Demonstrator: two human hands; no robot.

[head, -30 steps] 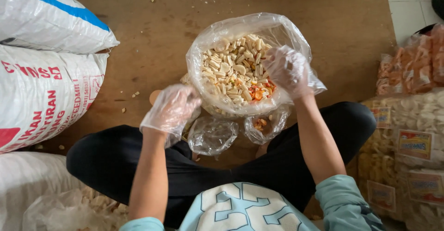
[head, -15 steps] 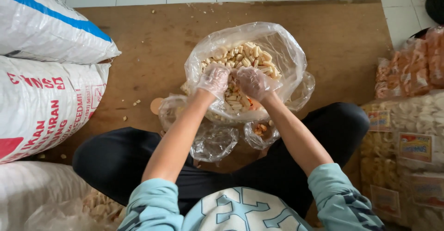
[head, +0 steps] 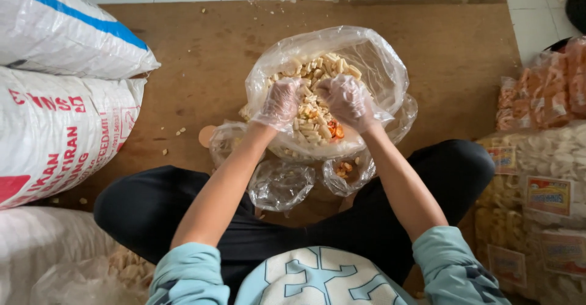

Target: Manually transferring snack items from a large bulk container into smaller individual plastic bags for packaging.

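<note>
A seated person's gloved left hand and right hand have come together inside a clear plastic bag of pale crackers on a wooden board, fingers curled, scooping. Smaller bags wait below.

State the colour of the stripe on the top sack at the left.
Blue, on the white sack, seen in the head view.

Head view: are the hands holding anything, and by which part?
Both gloved hands, left hand and right hand, are down in the snack pieces inside the clear bag; a closed grip cannot be told.
</note>
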